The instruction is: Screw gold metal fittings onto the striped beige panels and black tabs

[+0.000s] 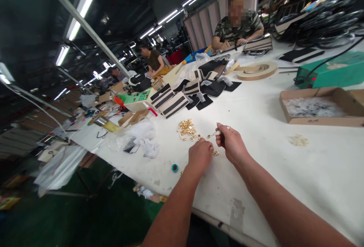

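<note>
Right hand holding white tool, tabletop stretching rightward; edge nearer left hand.

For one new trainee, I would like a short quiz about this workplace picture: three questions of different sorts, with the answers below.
1. Multiple choice. Where is the slim white tool?
A) In the left hand
B) In the right hand
C) Lying in the cardboard box
2. True or false: the pile of small gold pieces lies on the white table.
3. Fill in: the device just behind the open cardboard box has a ____ casing.

Key: 1. B; 2. true; 3. green.
</note>
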The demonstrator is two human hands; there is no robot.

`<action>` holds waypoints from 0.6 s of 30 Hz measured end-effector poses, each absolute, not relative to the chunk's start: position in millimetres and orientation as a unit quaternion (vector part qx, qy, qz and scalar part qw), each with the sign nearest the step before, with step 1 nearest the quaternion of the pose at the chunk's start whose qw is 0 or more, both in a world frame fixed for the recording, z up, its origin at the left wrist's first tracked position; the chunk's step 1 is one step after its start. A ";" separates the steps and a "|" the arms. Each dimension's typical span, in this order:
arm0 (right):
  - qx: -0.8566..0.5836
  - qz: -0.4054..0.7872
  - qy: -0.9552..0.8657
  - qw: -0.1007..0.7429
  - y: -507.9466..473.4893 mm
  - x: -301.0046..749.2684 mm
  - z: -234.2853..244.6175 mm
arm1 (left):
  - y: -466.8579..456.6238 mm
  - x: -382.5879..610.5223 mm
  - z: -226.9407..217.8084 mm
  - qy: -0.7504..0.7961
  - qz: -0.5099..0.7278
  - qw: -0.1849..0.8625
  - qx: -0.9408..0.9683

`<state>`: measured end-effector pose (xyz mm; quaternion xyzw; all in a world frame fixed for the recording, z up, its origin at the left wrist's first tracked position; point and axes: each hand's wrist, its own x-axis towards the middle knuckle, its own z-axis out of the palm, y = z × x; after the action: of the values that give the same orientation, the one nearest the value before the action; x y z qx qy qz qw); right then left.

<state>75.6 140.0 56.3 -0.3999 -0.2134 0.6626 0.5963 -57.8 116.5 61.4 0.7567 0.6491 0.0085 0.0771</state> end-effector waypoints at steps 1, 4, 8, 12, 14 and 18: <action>-0.400 0.663 -0.215 0.594 138.6 75.1 55.2 | 115.9 -56.4 63.4 0.657 0.004 0.079 0.749; -0.412 0.663 -0.211 0.589 133.8 74.5 48.3 | 112.6 -51.4 67.0 0.688 0.001 0.078 0.721; -0.429 0.663 -0.215 0.575 137.5 75.5 30.2 | 106.3 -52.5 58.9 0.708 0.064 0.108 0.695; -0.437 0.656 -0.223 0.573 145.0 78.7 15.2 | 85.6 -66.6 46.7 0.670 0.320 0.126 0.658; -0.441 0.654 -0.234 0.569 145.5 78.4 11.5 | 71.9 -79.8 45.8 0.646 0.420 0.174 0.613; -0.454 0.660 -0.272 0.533 134.2 67.2 11.8 | 42.0 -116.5 52.5 0.642 0.557 0.260 0.459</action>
<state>67.2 134.2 11.8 -0.4536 -0.2718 0.6604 0.5332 -116.5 42.0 52.5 0.4586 0.6419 0.5568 0.2601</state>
